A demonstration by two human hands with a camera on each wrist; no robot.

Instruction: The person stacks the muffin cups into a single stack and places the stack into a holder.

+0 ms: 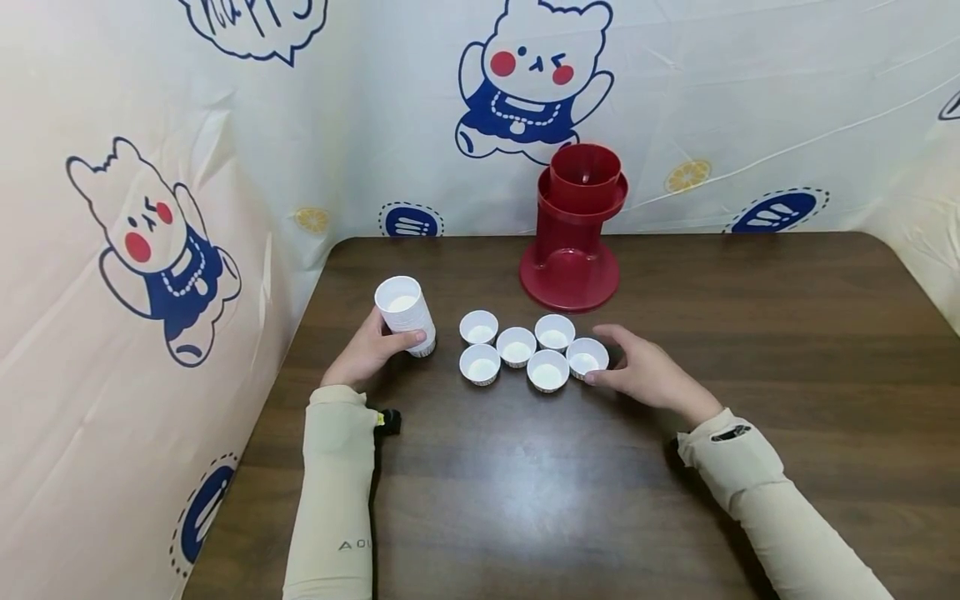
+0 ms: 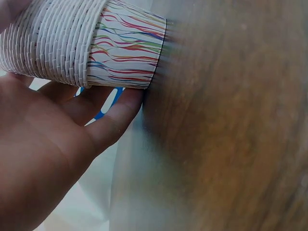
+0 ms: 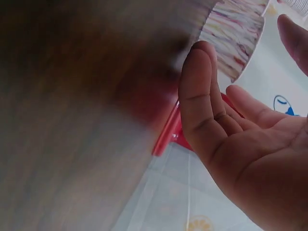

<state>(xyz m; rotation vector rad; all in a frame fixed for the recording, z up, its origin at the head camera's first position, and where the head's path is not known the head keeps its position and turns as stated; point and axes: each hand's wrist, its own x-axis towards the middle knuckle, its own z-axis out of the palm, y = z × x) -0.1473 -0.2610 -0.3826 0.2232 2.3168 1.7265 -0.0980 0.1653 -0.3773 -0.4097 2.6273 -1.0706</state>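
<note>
On the left side of the table, my left hand (image 1: 365, 350) grips a tall stack of nested white paper baking cups (image 1: 405, 315). The left wrist view shows many rolled rims and a wavy multicoloured pattern on the outermost cup (image 2: 126, 45). Several single paper cups stand upright in a loose cluster mid-table, among them a left front cup (image 1: 479, 365) and a rightmost cup (image 1: 587, 357). My right hand (image 1: 647, 368) is beside that rightmost cup, thumb and fingers spread apart at its right side. Whether they touch it is hard to tell.
Behind the cups stands a red two-part plastic holder (image 1: 573, 271) with a round base and an open cylinder on top. The brown wooden table (image 1: 540, 500) meets a cartoon-printed white sheet (image 1: 375, 125) at its back and left edges.
</note>
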